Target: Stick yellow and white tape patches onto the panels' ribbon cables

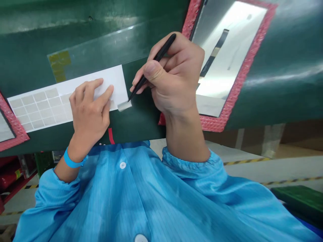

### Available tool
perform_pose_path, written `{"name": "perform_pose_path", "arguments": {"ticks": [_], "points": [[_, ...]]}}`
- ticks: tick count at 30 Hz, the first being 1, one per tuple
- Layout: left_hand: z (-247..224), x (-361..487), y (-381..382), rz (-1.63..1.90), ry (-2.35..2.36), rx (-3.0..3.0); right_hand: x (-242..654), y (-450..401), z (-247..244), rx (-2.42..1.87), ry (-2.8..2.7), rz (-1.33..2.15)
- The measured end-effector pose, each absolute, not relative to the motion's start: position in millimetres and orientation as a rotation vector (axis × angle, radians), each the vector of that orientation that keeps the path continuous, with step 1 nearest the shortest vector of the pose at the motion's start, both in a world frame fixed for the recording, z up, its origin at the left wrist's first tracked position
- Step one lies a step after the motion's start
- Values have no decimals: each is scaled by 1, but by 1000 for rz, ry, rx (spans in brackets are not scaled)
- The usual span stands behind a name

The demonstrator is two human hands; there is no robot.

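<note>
My left hand [89,107] lies with fingers stretched out on a white backing sheet [114,77], pressing it to the green table. Rows of grey rectangular stickers [40,96] cover the sheet's left part; some are hidden under my hand. My right hand [174,74] is closed around slim black tweezers [161,52], tip pointing down and left. The tip touches a small silver-grey sticker [124,106] at the sheet's lower right corner. This piece sticks out past the sheet's edge; whether the tweezers grip it I cannot tell.
A panel [232,67] with a shiny surface, framed in pink bubble wrap, lies at right. Another pink-wrapped panel [15,129] reaches in at far left. Behind the sheet lies a clear film [101,47] with yellow tape pieces [60,64]. Red tape [111,135] marks the table's front edge.
</note>
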State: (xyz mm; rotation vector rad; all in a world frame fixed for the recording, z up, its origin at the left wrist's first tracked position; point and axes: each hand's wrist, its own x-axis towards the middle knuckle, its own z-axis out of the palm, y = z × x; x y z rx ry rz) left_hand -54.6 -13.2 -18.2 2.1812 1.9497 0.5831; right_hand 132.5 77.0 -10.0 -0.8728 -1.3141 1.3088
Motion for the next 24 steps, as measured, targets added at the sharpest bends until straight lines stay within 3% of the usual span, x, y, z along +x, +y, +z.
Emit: {"name": "perform_pose_path", "arguments": {"ticks": [7,12,17,24], "points": [[-12,-55,-11,703,1913,2316,217,85,-8,-956,-1117,1001],[2,16,-9,968,1730,2349,285,80,-9,-1176,-1050,824],[-6,80,-1,945,1640,2293,278,68,-13,-1274,-997,896],[-11,73,1,908,1647,2263,250,63,-14,-1335,-892,867]]}}
